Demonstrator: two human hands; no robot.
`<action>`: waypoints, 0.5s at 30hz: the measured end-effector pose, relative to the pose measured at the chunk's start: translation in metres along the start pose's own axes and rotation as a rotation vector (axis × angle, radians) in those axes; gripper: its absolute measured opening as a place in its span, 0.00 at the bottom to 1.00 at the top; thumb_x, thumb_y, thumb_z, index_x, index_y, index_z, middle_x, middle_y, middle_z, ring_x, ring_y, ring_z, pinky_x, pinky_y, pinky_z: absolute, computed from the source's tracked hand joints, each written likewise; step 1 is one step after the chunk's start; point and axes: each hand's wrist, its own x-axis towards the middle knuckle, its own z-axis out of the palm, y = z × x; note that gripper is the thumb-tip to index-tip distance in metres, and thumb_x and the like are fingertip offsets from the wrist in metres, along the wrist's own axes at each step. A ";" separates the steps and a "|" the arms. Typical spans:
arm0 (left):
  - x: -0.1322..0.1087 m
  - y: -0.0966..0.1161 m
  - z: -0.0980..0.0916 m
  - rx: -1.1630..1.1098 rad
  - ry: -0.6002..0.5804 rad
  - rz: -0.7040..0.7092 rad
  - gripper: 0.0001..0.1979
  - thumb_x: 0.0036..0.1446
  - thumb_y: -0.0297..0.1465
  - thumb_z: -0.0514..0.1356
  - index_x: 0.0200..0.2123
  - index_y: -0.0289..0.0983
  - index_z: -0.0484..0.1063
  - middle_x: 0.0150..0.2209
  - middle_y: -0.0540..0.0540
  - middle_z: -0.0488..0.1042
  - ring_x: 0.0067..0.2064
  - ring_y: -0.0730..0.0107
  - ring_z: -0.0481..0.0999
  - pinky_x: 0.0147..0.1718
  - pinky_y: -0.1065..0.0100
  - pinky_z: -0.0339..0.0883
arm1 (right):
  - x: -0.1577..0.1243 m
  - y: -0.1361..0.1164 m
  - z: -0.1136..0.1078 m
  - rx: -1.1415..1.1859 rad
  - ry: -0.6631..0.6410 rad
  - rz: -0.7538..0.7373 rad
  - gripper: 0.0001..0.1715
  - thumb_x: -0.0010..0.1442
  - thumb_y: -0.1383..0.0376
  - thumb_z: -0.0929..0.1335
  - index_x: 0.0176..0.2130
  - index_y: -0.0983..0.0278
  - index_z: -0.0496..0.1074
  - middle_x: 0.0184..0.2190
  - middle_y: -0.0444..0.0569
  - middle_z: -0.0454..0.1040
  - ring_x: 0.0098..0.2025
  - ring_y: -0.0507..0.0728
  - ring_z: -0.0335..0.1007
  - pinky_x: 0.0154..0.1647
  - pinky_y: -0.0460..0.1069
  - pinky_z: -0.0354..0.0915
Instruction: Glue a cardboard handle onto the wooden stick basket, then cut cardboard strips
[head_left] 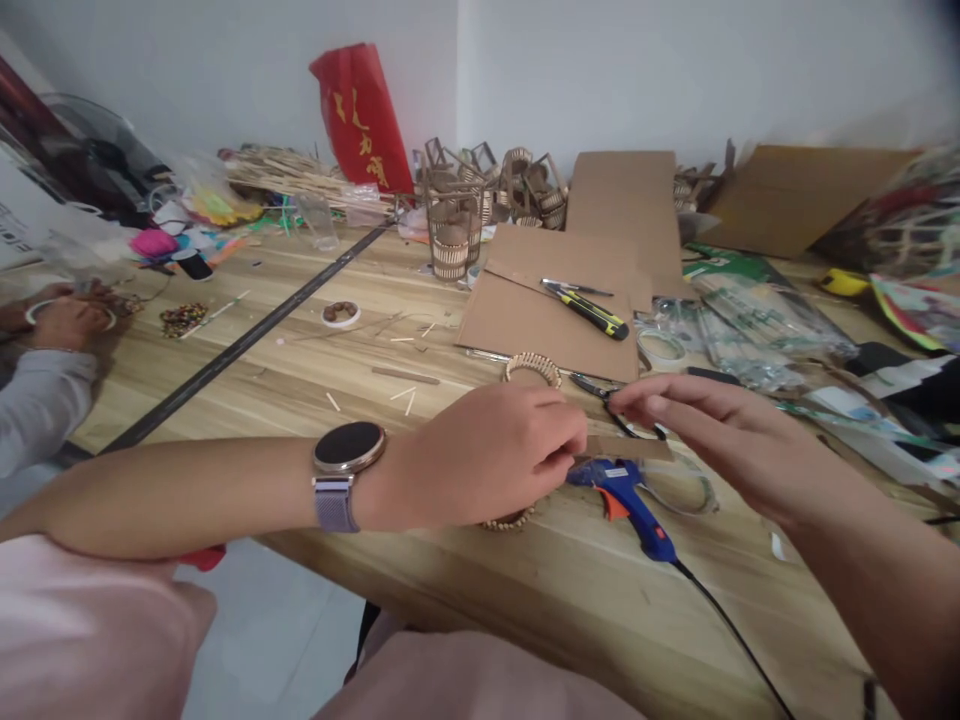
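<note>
My left hand [487,455], with a watch on its wrist, reaches across the table with its fingers curled closed; anything in them is hidden. Just past its fingertips lie a thin cardboard strip [626,447] and a blue hot glue gun [630,505] with an orange trigger. A ring of short wooden sticks [534,368] shows behind the hand, and another stick ring [514,520] is partly covered below it. My right hand [727,430] has its fingers stretched out, tips at the black-handled cutting pliers [596,388]; whether they touch cannot be seen.
A yellow-black utility knife [589,310] lies on cardboard sheets [517,300]. Small stick baskets [450,250] stand behind. A tape roll [660,347] and plastic packets [750,325] are at right. Another person's hand [71,318] works at far left, beyond a black strip [262,330]. The glue gun's cord [731,625] trails toward the front.
</note>
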 end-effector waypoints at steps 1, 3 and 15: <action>-0.001 0.000 0.000 0.013 -0.004 0.004 0.07 0.61 0.22 0.56 0.32 0.36 0.71 0.33 0.49 0.76 0.35 0.71 0.73 0.36 0.70 0.64 | 0.001 -0.010 0.001 -0.045 -0.117 -0.011 0.19 0.55 0.45 0.71 0.37 0.55 0.80 0.38 0.48 0.79 0.42 0.60 0.71 0.43 0.53 0.66; -0.002 0.000 0.002 0.043 -0.002 0.019 0.07 0.62 0.23 0.55 0.32 0.36 0.71 0.34 0.48 0.76 0.36 0.70 0.73 0.36 0.70 0.64 | 0.004 -0.026 0.005 -0.098 -0.326 -0.029 0.20 0.56 0.46 0.69 0.39 0.57 0.80 0.39 0.50 0.79 0.42 0.62 0.72 0.42 0.54 0.66; 0.018 -0.013 -0.052 -0.186 0.042 -0.257 0.07 0.62 0.31 0.57 0.37 0.38 0.75 0.35 0.53 0.78 0.35 0.73 0.76 0.33 0.71 0.65 | 0.006 -0.040 0.019 -0.057 -0.404 0.119 0.20 0.53 0.46 0.71 0.32 0.60 0.76 0.24 0.44 0.70 0.26 0.52 0.62 0.25 0.47 0.56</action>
